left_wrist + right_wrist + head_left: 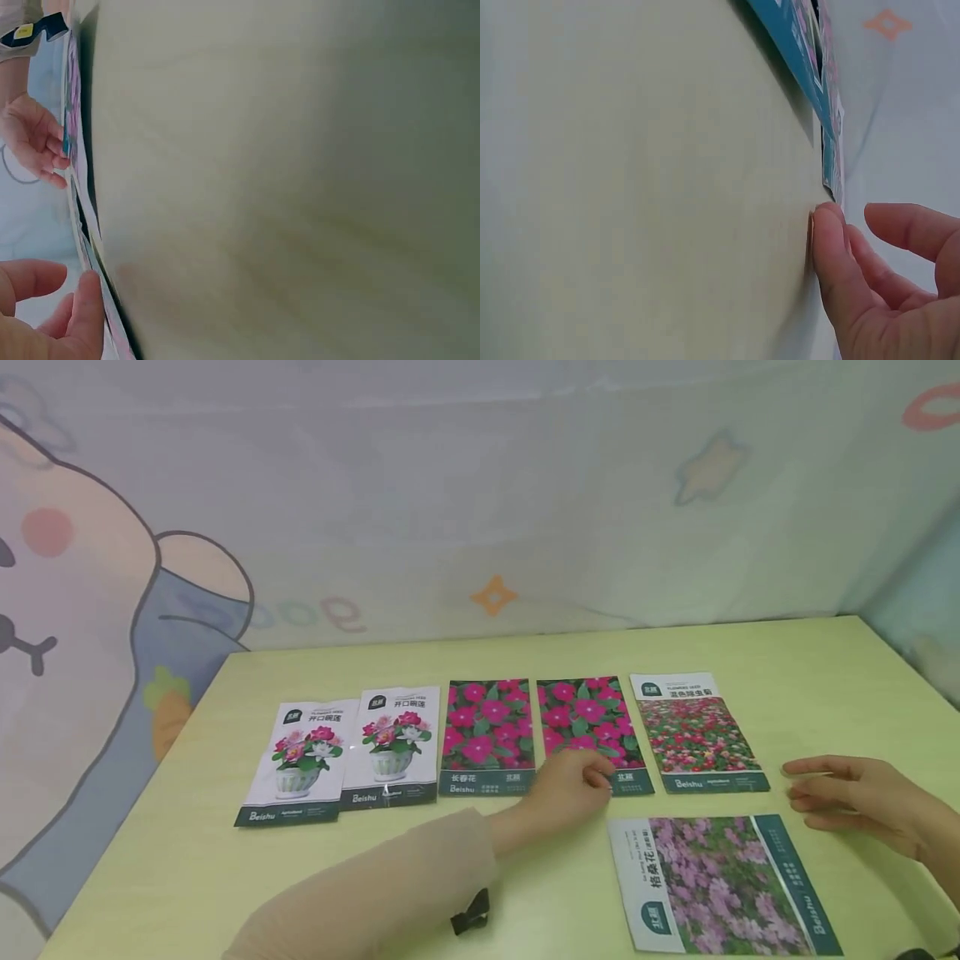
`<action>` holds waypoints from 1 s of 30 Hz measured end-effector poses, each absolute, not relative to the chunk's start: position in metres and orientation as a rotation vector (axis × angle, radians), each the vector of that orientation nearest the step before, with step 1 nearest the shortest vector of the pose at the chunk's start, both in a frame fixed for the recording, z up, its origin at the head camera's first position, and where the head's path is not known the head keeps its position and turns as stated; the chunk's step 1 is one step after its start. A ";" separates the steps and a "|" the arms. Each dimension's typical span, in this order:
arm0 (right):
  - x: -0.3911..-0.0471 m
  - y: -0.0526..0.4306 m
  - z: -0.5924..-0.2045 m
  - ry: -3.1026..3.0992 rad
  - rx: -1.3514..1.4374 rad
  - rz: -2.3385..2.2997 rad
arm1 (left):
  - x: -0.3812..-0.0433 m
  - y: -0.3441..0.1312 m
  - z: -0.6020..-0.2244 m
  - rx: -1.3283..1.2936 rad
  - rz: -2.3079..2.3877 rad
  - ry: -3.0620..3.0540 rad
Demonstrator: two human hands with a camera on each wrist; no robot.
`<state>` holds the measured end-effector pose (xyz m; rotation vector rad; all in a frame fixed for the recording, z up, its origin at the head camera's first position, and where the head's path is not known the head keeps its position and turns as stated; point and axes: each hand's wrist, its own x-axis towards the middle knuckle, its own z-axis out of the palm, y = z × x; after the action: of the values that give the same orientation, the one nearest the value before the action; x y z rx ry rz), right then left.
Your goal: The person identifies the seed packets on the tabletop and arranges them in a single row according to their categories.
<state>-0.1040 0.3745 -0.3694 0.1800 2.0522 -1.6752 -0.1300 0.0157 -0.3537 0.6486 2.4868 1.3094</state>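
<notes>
My left hand [572, 787] rests over the lower edge of a seed packet with magenta flowers [592, 718]. Its fingers bend loosely; in the left wrist view a gap shows between thumb [88, 311] and forefinger, with nothing pinched. A matching magenta-flower packet [487, 727] lies just left of it. On the right, my right hand [862, 797] hovers low with relaxed fingers, beside a packet of mixed red flowers [701, 735]. Nearer the front, a larger packet with pink-purple flowers [723, 885] lies turned sideways. The right wrist view shows that hand's fingers apart, holding nothing.
Two white seed packets, one with a potted lotus [300, 760] and its match [392, 747], lie slightly overlapping at the left of the row. All the packets are on a pale yellow-green table [172, 877]. Behind it hangs a printed cloth [450, 510].
</notes>
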 end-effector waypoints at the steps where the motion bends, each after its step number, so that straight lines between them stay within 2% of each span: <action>1: -0.100 0.376 -0.370 2.017 0.189 -1.688 | -0.127 0.010 -0.354 0.649 1.313 2.467; 7: -0.076 0.381 -0.373 1.771 0.183 -1.801 | -0.108 -0.020 -0.347 0.572 1.339 2.278; 15: -0.059 0.369 -0.376 1.681 0.208 -1.799 | -0.082 -0.024 -0.341 0.042 1.601 1.693; 30: -0.061 0.360 -0.381 1.485 0.189 -1.902 | -0.079 -0.003 -0.345 0.088 1.680 1.564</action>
<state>-0.0614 0.3599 -0.3806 0.1888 1.4853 -1.9015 -0.0785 -0.0028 -0.3451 0.0880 1.5637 1.6801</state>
